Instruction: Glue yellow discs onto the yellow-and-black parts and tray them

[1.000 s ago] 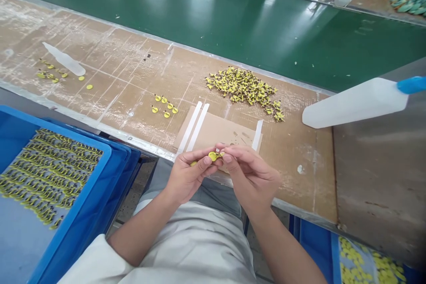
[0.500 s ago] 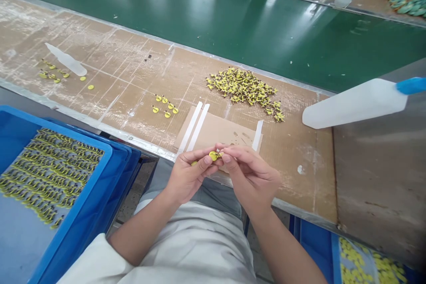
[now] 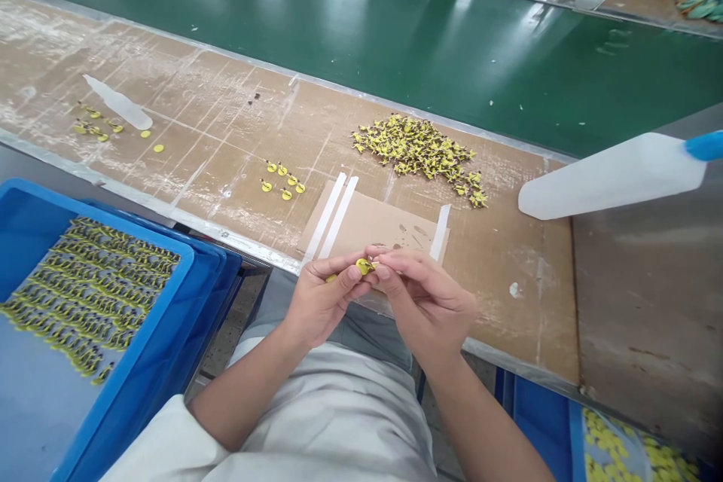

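Observation:
Between my two hands, over the table's front edge, is a small yellow disc piece (image 3: 364,266). My left hand (image 3: 324,294) pinches its disc, and a bit of yellow also shows behind the left fingers. The fingertips of my right hand (image 3: 423,297) are closed on the piece's right side. Just beyond lies a cardboard sheet (image 3: 378,222) with white tape strips. A heap of small yellow and dark figures (image 3: 418,151) sits behind it. Several yellow discs with dark figures (image 3: 287,194) lie to the left of the sheet.
At the left, a blue tray (image 3: 152,316) holds rows of figures. A white bottle (image 3: 610,175) with a blue top leans at the right. A white strip (image 3: 120,104) lies at the far left. A green belt (image 3: 395,30) runs behind the table (image 3: 508,256). Yellow discs (image 3: 610,440) fill a lower-right bin.
The view has shifted slightly, moving the surroundings a little to the right. Both hands keep nearly the same grip on the piece.

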A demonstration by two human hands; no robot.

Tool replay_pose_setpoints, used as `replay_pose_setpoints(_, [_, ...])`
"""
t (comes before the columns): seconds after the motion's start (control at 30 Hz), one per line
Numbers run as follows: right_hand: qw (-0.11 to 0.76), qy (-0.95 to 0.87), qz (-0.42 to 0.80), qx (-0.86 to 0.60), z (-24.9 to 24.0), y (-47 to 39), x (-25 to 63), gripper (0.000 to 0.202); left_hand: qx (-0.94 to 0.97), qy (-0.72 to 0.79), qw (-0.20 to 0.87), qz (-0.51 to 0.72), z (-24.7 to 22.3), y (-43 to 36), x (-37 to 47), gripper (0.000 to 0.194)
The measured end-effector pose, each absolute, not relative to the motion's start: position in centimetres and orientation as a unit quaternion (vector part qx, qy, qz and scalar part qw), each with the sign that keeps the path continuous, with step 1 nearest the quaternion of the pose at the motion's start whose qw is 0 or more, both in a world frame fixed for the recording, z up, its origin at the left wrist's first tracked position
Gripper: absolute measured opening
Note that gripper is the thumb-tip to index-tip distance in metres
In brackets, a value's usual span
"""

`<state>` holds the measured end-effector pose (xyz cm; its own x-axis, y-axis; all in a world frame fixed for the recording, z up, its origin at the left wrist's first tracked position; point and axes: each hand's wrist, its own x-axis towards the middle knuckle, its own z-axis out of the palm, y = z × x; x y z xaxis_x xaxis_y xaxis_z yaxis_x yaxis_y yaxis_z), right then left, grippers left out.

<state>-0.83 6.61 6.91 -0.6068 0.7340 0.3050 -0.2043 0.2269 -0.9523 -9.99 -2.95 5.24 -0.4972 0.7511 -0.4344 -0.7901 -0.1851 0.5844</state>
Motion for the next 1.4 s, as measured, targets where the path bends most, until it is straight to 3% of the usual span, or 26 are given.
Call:
replay_pose_setpoints(0.4, [0.399, -0.682, 0.585, -0.185, 6.8, 6.5, -1.0, 0.026, -0.021, 0.394, 0.492, 0.776, 5.4, -3.2, -10.0, 0.022])
replay_pose_setpoints(0.67, [0.349, -0.715, 0.574, -0.195, 7.2, 6.9, -1.0, 0.028, 0.039, 0.438, 0.46, 0.772, 5.1, -3.8, -10.6, 0.018])
replay_pose_setpoints(1.4, [0.375, -0.748, 0.536, -0.115, 8.3, 7.2, -1.9, 0.032, 0.064, 0.441, 0.457, 0.77, 5.9, -4.7, -11.7, 0.019])
